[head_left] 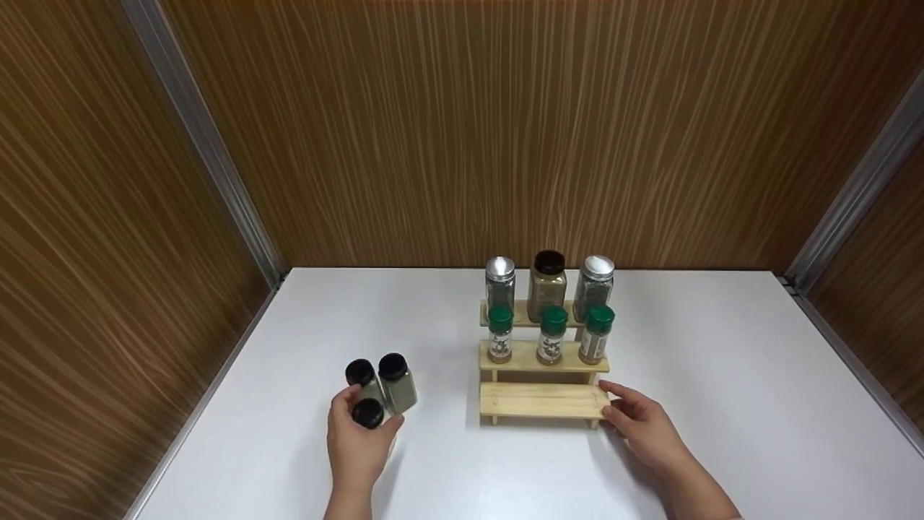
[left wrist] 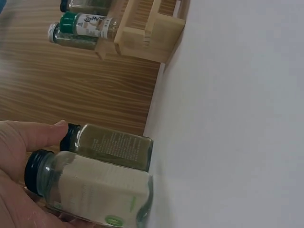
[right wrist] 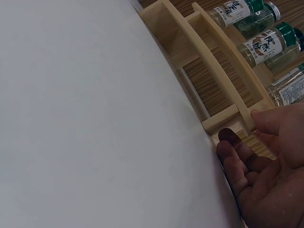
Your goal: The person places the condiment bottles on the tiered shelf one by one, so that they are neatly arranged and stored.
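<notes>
My left hand (head_left: 359,442) curls round the nearest of three black-lidded spice jars, with a pale powder (left wrist: 95,190) showing through its glass. In the left wrist view, my thumb reaches past this jar's lid toward the lid of a darker jar (left wrist: 114,145) behind. That darker jar and another black-lidded jar (head_left: 399,386) stand upright close beside the held one. On the right, my right hand (head_left: 646,430) holds the end of the lowest tier of a wooden three-tier spice rack (head_left: 541,401). Its thumb (right wrist: 268,121) lies against the shelf's end, other fingers bent below.
Three green-capped spice bottles (head_left: 552,336) stand on the rack's middle tier. Behind them, the top tier carries two silver-capped jars (head_left: 595,289) and one dark-capped jar (head_left: 547,289). The white table (head_left: 447,477) meets a wood-grain wall (head_left: 462,144) at its back edge.
</notes>
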The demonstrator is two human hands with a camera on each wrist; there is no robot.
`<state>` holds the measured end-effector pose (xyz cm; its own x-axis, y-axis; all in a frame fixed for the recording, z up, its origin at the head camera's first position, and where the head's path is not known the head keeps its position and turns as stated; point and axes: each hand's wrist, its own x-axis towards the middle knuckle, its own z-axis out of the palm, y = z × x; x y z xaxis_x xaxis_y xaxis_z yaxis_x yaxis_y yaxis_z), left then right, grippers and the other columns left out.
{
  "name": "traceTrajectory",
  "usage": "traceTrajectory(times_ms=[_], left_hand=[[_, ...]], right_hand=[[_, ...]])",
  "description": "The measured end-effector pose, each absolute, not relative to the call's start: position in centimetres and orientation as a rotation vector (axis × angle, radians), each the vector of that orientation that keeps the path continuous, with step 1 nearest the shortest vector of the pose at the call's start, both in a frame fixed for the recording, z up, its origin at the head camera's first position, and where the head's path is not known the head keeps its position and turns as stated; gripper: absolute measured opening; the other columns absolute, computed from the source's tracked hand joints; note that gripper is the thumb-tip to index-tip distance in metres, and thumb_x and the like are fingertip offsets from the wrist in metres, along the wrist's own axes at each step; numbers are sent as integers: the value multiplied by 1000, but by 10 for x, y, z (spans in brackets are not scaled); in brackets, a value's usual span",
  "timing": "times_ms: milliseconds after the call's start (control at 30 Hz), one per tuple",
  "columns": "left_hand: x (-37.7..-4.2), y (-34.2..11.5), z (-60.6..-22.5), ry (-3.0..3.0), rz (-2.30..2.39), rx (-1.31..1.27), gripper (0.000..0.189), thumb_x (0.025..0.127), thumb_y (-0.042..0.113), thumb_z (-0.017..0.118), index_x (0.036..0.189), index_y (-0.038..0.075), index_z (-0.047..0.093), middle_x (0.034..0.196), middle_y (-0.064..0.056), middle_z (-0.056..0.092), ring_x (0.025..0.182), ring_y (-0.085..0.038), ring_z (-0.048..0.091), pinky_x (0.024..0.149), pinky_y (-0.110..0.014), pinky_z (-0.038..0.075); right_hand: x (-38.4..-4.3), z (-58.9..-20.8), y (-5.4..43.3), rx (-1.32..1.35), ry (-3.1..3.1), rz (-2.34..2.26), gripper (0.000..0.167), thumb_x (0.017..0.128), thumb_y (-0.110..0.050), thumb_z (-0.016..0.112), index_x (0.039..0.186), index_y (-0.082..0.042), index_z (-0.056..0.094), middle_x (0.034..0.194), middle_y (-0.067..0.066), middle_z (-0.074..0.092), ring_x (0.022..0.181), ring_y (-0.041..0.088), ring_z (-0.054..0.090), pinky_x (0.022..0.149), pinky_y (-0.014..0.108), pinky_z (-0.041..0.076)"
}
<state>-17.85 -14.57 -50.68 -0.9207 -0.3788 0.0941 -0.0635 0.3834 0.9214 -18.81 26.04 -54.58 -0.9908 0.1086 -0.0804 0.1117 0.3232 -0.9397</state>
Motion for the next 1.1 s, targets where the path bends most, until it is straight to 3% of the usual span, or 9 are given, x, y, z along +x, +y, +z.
traceTrajectory(times_ms=[433, 667, 1100], left_hand=[[-179, -146, -516, -2347, -1573, 411, 80, 71, -5, 87, 141, -4, 49, 146, -31, 53, 142, -51, 44, 119, -61, 31], [-176, -149, -519, -2385, -1567, 417, 81, 71, -9, 84, 143, -2, 49, 150, -33, 49, 142, -55, 41, 116, -68, 31], [-175, -149, -522, -2414, -1552, 395, 72, 80, -7, 81, 143, -1, 49, 150, -31, 51, 141, -54, 45, 114, -68, 33]], right_hand=[[-188, -547, 262, 191, 2530, -1849, 46, 103, 1, 64, 148, 7, 55, 104, 11, 71, 83, 14, 59, 65, 24, 47], [-187, -546, 260, 219, 2525, -1853, 45, 103, 2, 63, 147, 5, 57, 102, 11, 70, 83, 15, 59, 66, 24, 48], [-187, -548, 262, 191, 2531, -1868, 46, 102, 2, 64, 147, 6, 56, 102, 11, 71, 81, 15, 59, 65, 24, 48]])
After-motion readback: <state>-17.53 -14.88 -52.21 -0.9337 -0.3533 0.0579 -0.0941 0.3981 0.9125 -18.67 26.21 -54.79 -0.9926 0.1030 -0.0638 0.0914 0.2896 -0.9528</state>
